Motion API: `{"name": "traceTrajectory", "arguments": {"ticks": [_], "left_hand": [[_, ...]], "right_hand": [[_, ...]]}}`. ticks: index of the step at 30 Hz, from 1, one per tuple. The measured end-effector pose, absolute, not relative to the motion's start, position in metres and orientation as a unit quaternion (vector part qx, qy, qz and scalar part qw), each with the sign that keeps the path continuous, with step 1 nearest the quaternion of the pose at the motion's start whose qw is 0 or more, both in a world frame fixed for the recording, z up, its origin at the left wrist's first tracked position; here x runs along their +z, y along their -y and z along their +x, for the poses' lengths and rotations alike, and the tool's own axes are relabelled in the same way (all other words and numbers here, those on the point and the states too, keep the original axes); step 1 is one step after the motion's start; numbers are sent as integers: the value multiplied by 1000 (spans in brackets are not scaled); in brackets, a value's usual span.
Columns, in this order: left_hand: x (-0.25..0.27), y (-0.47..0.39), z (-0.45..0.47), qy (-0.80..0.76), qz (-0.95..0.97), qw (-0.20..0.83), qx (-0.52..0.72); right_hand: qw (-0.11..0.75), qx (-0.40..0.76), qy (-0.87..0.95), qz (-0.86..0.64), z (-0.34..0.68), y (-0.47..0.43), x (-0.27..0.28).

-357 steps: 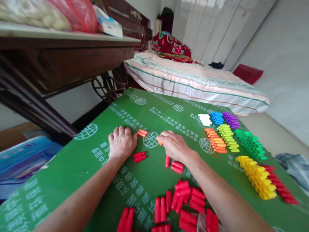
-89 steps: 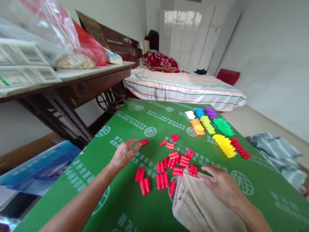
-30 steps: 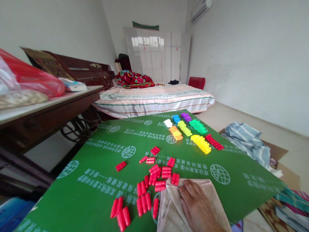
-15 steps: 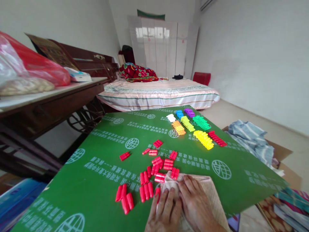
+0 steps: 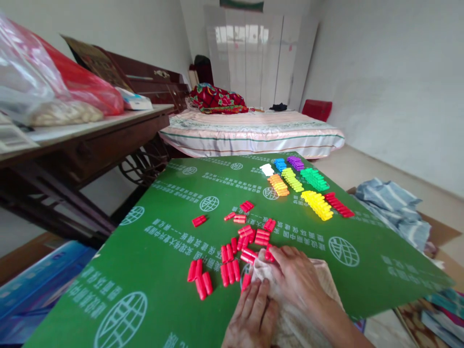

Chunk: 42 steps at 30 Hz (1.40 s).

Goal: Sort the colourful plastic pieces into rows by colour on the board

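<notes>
– Far left?
– One side table [image 5: 159, 111], pale-topped, bearing a red plastic bag [image 5: 78, 87]

– Next, on the green board [image 5: 163, 290]?
– Red pieces [image 5: 228, 272], a loose scatter, several lying side by side in twos and threes

– Left hand [image 5: 250, 314]?
– Fingers extended, laid close together on the beige cloth [image 5: 290, 324]; whether pinching, cannot tell

– Position of the cloth?
– Near edge of the board, right of the scatter, beneath both hands

– Right hand [image 5: 299, 273]?
– Over the cloth, fingertips at one red piece [image 5: 268, 253]; whether pinching, cannot tell

– Farther right?
– White pieces [image 5: 267, 169], orange pieces [image 5: 278, 185], lime pieces [image 5: 292, 180], green pieces [image 5: 313, 179], yellow pieces [image 5: 317, 205], each grouped by colour; beyond the board, striped fabric [image 5: 391, 208]
</notes>
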<state>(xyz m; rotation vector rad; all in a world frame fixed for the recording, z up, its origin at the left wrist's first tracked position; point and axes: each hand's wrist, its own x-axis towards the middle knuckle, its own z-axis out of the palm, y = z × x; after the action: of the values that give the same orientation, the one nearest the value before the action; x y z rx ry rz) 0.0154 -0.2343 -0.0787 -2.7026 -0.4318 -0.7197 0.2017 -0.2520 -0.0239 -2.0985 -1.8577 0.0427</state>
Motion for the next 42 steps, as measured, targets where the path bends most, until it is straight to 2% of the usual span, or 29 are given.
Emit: {"name": "traceTrajectory", "arguments": {"ticks": [4,9,13,21,28,35,42], "left_hand": [[-74,237,17,166,-937,132,-276],[-100,246,25,214,-893,86,-386],[-110,249,23,224,-881,61,-412],[-93,250,5,207,-893,24,-400],[-94,252,-8,198,-878,12,-436],[-80,257,-28,214,-930,28,-297],[-104,249,-32,190,-923,73,-325]], "right_hand": [[136,23,660,-739,195,234,-16],[160,56,669,-723,205,229,-20],[166,90,675,-714,218,229,-21],[178,124,698,-682,212,225,-15],[206,126,712,-659,212,220,-22],[217,106,690,-682,212,224,-22],[216,104,710,-662,203,187,-11]]}}
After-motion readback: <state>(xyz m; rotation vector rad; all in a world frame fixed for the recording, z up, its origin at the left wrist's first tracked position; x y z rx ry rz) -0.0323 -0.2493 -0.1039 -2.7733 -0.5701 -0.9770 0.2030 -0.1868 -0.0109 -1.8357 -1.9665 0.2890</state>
